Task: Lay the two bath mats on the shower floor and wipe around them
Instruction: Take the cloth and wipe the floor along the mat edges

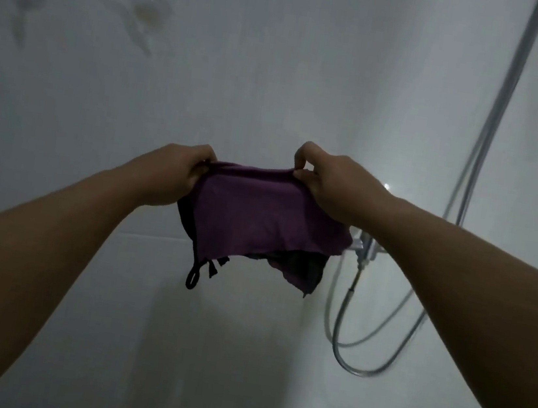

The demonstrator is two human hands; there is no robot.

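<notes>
1. The left hand [175, 176] is closed on the upper left corner of a purple cloth [259, 216], fingers curled over the hem so the fabric bunches in the fist.
2. The right hand [328, 184] pinches the upper right corner between thumb and fingertips, with the forefinger arched above the edge; the other fingers fold in behind the cloth.
3. Between the two hands the top hem is pulled nearly straight, and the cloth hangs free below it, held up in the air in front of the white tiled wall [245, 63] and touching nothing else.
4. The cloth is thin and limp, doubled in part, with a darker layer showing along its lower edge and a small black hanging loop [193, 276] dangling from the lower left corner. Whether it is the wiping cloth or one of the mats I cannot tell for certain; it looks more like a wiper.
5. To the right, a shower hose [469, 182] runs down the wall and loops below a chrome mixer [363, 247] that sits just behind the cloth's right edge.
6. High on the wall's left side, two blurred fittings [146, 6] show only faintly.
7. The shower floor and both bath mats are out of view, so the laying cannot be judged from here.
8. My reading is that the cloth is being spread out for wiping, which would remain to be done.
</notes>
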